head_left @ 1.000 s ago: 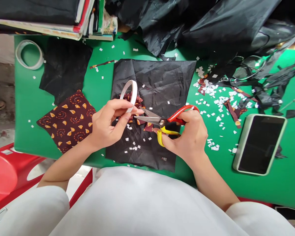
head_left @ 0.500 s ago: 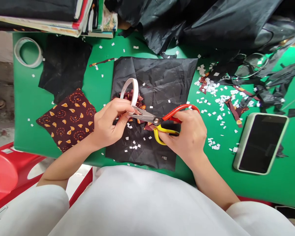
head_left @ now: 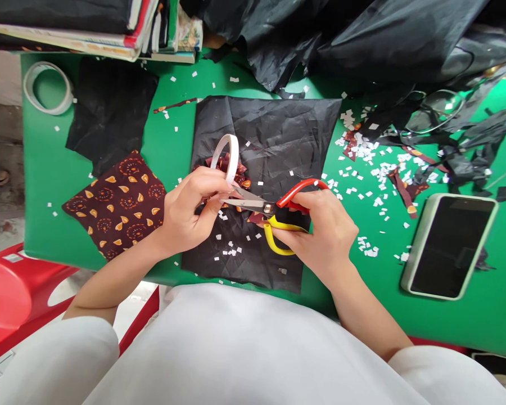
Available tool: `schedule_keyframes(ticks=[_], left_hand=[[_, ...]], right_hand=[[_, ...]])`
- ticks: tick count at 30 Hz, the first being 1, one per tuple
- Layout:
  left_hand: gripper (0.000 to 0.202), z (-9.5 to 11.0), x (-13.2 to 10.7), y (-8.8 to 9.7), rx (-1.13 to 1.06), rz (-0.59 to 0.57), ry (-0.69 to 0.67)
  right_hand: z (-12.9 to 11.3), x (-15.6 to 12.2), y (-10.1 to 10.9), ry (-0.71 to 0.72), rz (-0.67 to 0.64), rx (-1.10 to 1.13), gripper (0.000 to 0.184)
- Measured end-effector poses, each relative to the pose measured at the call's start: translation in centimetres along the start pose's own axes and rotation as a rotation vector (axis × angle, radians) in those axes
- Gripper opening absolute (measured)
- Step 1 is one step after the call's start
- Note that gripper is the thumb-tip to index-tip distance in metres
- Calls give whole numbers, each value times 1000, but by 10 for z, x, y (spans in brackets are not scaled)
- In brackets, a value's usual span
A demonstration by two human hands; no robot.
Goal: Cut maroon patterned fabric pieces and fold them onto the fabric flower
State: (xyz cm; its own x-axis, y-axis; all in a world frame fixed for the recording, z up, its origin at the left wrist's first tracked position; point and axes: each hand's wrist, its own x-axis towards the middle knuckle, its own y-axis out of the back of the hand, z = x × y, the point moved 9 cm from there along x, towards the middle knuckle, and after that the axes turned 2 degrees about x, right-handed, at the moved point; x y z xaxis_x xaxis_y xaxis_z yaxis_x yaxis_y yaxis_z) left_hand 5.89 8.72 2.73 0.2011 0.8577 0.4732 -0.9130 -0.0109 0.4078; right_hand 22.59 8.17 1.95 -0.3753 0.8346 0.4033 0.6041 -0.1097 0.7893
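My left hand [head_left: 189,211] pinches a narrow roll of white tape [head_left: 233,160] between thumb and fingertips. In my right hand [head_left: 331,233] is a pair of scissors [head_left: 270,210] with one red and one yellow handle. The blades are parted and point left, their tips at my left fingertips; the tape's end there is too small to make out. Beneath both hands lies a creased black sheet [head_left: 278,129]. Crumpled brown patterned scraps [head_left: 242,181] rest on it, partly hidden behind the tape roll and scissors, among small white bits [head_left: 236,250].
Left of the sheet are a brown patterned cloth piece [head_left: 118,208], a black piece [head_left: 113,107] and a wider tape roll [head_left: 66,101]. A phone [head_left: 451,247], white scraps [head_left: 373,152] and glasses [head_left: 441,126] lie right. Books [head_left: 147,50] and black material [head_left: 278,34] line the back.
The scissor blades and handles have spread wider apart. The tape roll in my left hand has shifted very slightly to the right.
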Motion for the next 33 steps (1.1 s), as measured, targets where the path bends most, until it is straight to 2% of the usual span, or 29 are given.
schedule_keyframes(ticks=[6,14,20,26,33], left_hand=[[21,-2,0,-2,17,-25,60],[24,-2,-1,-2,11,-30,33],[23,-2,-1,-2,10,-31,26],[22,-2,-1,-3,14,-39,33],[21,-4,0,-3,-5,-39,42]], right_hand=[[-4,-1,0,38,-15,32,17],[-2,-3,-3,17,-46,2,19],[-4,-4,0,47,-1,-23,18],[-2,-4,-2,36,-19,-70,16],[-5,-2,1,65,-11,-81,23]])
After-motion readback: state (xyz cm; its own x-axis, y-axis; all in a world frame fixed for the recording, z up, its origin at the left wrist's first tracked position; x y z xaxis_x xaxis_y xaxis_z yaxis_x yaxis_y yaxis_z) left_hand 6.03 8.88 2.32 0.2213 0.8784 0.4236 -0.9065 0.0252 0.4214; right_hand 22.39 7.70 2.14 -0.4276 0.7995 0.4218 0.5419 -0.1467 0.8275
